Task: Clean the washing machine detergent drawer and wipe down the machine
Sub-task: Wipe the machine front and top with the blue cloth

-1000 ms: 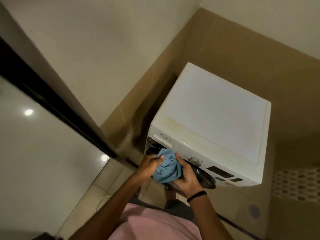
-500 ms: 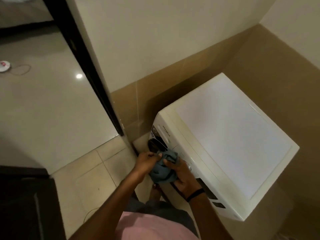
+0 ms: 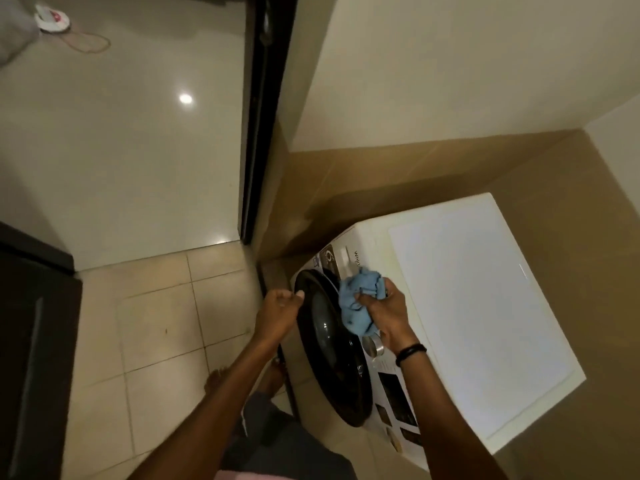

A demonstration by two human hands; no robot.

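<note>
At the far left is the glossy beige floor (image 3: pixel 121 150) of the next room, past the dark door frame (image 3: pixel 263 116); nearer me the matt square floor tiles (image 3: pixel 156 323) run up to the machine, and my bare foot (image 3: pixel 216 379) shows on them, since I stand close enough to reach the front. My left hand (image 3: pixel 278 311) is curled almost closed with nothing in it, knuckles at the rim of the round black glass door (image 3: pixel 329 348) of the white front-loading washing machine (image 3: pixel 467 306); I judge it is there to steady me or to take the door edge, though I cannot tell whether it actually touches the rim. To the right, my right hand (image 3: pixel 384 306), with a black band (image 3: pixel 410 353) at the wrist, is closed on a bunched light-blue cleaning cloth (image 3: pixel 360 303), gathered into a wad so it presses firmly. The cloth sits against the front panel just below the detergent drawer (image 3: pixel 341 259) at the upper left corner, whose front looks flush, so I take it as shut. The silver dial (image 3: pixel 372 346) peeks out under my wrist. The machine's flat white top (image 3: pixel 485 306) is bare, and I judge it not yet wiped
</note>
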